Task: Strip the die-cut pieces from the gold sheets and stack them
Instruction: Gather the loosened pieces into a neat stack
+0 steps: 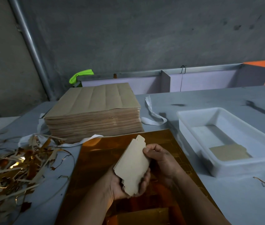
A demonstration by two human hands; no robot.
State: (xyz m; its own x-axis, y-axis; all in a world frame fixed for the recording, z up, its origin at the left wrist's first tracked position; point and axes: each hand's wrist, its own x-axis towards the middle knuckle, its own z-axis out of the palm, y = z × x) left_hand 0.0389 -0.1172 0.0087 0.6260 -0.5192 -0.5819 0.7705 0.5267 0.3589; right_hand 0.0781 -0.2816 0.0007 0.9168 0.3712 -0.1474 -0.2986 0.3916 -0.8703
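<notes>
Left hand cups the pieces from below, fingers curled; right hand pinches their edge. Brown, notched stack over gold sheet.

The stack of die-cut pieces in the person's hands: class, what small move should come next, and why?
Probably carry the stack of die-cut pieces right and lay it in the white tray, on the pieces already there. The left hand cups it from below, the right hand pinches its edge, above the gold sheet, so it looks gathered and ready.
</notes>
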